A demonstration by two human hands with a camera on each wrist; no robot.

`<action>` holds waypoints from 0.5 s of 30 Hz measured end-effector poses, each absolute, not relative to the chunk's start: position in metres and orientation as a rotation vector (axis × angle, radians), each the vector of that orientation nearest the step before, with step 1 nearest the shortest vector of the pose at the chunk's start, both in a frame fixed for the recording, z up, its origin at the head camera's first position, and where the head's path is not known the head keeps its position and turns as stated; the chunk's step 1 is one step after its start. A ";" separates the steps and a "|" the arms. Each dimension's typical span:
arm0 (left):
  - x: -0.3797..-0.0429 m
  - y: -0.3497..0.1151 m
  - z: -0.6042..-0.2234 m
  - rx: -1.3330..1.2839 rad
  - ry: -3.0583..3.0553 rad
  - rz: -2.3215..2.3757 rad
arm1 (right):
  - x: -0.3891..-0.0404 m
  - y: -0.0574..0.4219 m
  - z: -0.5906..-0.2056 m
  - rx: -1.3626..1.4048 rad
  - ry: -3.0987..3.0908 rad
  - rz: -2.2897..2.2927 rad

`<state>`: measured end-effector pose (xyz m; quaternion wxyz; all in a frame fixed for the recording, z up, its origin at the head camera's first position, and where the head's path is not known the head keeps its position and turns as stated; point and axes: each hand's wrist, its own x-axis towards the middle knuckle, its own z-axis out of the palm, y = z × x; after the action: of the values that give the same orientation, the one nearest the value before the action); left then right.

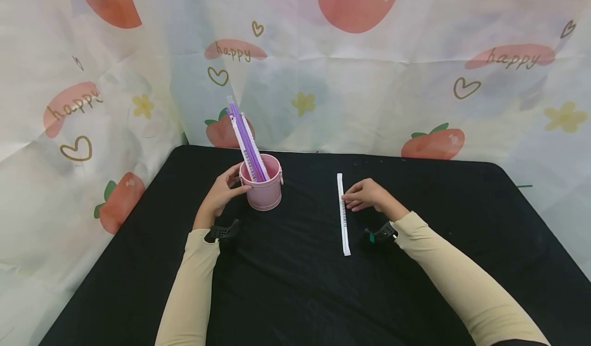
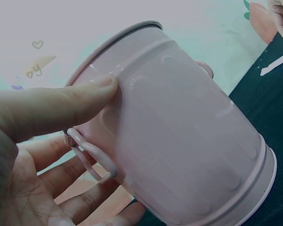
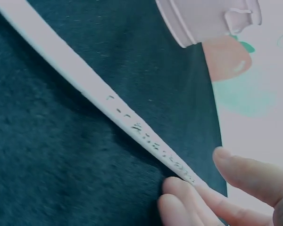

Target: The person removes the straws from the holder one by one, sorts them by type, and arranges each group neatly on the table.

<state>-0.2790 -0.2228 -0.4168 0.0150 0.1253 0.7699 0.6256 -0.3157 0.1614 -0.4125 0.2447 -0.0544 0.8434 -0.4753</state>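
Observation:
On the left of the black table, a small pink bucket (image 1: 264, 195) stands with several purple and white wrapped straws (image 1: 249, 143) leaning in it. My left hand (image 1: 220, 195) holds its side; in the left wrist view the thumb (image 2: 92, 96) presses on the outer wall below the rim, while the fingers are behind the small ear handle (image 2: 92, 155). Right of centre lies a white wrapped straw (image 1: 343, 228) with dark print, pointing away from me. The fingertips of my right hand (image 1: 367, 195) are at its middle. In the right wrist view, the thumb (image 3: 247, 174) stands apart from the straw.
A black cloth (image 1: 295, 284) covers the table. Behind and to the left hangs a pale curtain (image 1: 360, 105) printed with fruit, hearts and flowers, close to the table's far edge. Each wrist wears a dark strap (image 1: 223, 230).

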 end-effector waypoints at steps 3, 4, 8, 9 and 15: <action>-0.279 -0.223 -0.418 0.388 2.395 1.948 | -0.316 0.165 -0.407 -0.183 2.268 -1.274; -0.279 -0.223 -0.418 0.387 2.396 1.947 | -0.316 0.166 -0.405 -0.198 2.263 -1.263; -0.280 -0.224 -0.418 0.387 2.403 1.943 | -0.317 0.171 -0.396 -0.262 2.241 -1.248; -0.280 -0.224 -0.418 0.387 2.405 1.943 | -0.317 0.172 -0.394 -0.278 2.234 -1.248; -0.280 -0.223 -0.417 0.388 2.411 1.939 | -0.319 0.175 -0.381 -0.419 2.185 -1.240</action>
<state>-0.2796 -0.2233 -0.4174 0.0118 0.1245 0.7731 0.6219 -0.3188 0.1753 -0.3813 0.2927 -0.1574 0.8203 -0.4655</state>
